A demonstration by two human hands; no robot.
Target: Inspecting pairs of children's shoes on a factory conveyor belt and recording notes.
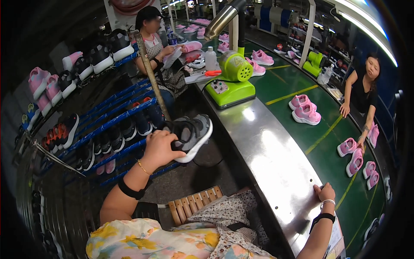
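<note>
Left hand (160, 146): fingers closed around a grey and black sneaker (192, 134) with white sole, held in the air above the blue shoe rack (113, 123), beside the steel counter (267, 151). Right hand (324, 193): empty, fingers curled loosely, resting on the counter's edge by the green conveyor belt (302, 82) carrying pink shoes (306, 113).

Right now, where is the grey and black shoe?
In the head view, the grey and black shoe is left of centre, held in the left hand, just off the shiny metal counter, beside the blue shoe rack.
</note>
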